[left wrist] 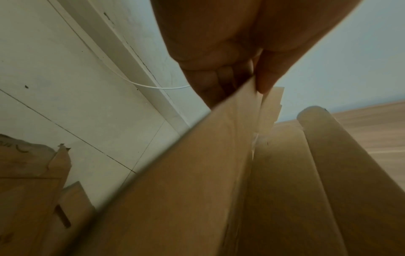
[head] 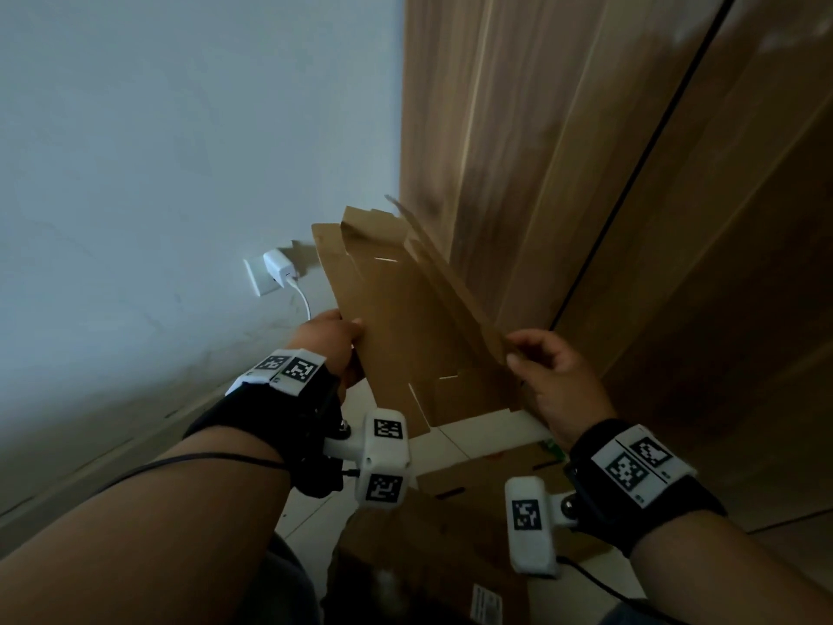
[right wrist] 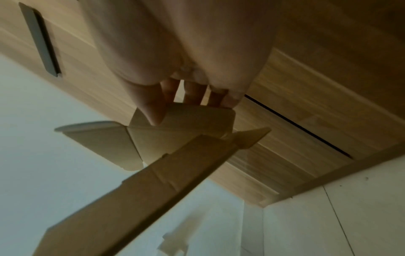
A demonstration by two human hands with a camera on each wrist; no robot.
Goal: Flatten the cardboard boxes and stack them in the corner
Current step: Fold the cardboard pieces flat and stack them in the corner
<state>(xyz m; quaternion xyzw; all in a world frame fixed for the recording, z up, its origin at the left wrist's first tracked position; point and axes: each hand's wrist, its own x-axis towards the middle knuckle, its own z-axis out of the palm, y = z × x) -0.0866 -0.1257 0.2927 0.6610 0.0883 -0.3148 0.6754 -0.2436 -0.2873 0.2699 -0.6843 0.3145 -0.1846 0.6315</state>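
A brown cardboard box, unfolded and mostly flat, is held up in the air between both hands, tilted toward the corner where the wall meets a wooden door. My left hand pinches its left edge, thumb on top; the left wrist view shows the thumb pressed on the cardboard. My right hand pinches the right edge flap, and in the right wrist view its thumb lies on the flap. More flattened cardboard lies on the floor below.
A white wall socket with a charger and its cable sits low on the wall left of the box. The wooden door fills the right side. Pale floor tiles and a skirting board run along the wall.
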